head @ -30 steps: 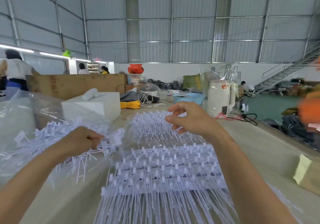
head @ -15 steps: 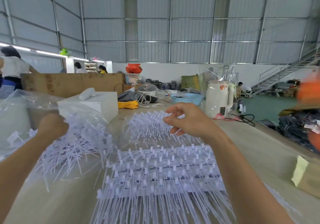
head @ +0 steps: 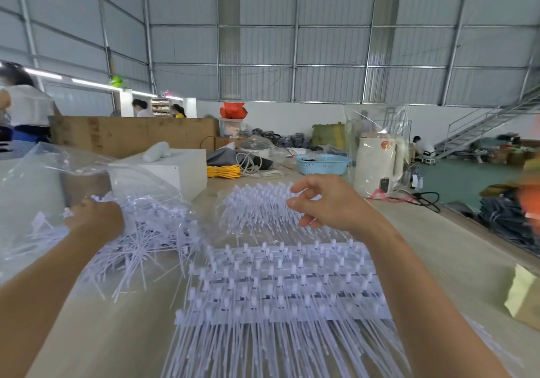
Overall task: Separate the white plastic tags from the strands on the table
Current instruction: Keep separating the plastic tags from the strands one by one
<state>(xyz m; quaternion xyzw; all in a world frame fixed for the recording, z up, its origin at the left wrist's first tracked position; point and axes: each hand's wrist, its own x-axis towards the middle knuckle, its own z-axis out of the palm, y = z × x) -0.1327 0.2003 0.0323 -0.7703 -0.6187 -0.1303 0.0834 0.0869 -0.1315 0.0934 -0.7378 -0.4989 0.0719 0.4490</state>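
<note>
left hand (head: 96,219) in loose tags (head: 152,231) | right hand (head: 330,202) hovering, fingers (head: 295,202) relaxed

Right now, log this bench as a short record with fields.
left hand: in the loose tag pile by the clear plastic bag; grip hidden
right hand: raised over the far tag bundle, fingers loosely curled, holding nothing
near tag sheet: flat on the table, strands toward the camera
behind: white kettle, blue basket
</note>
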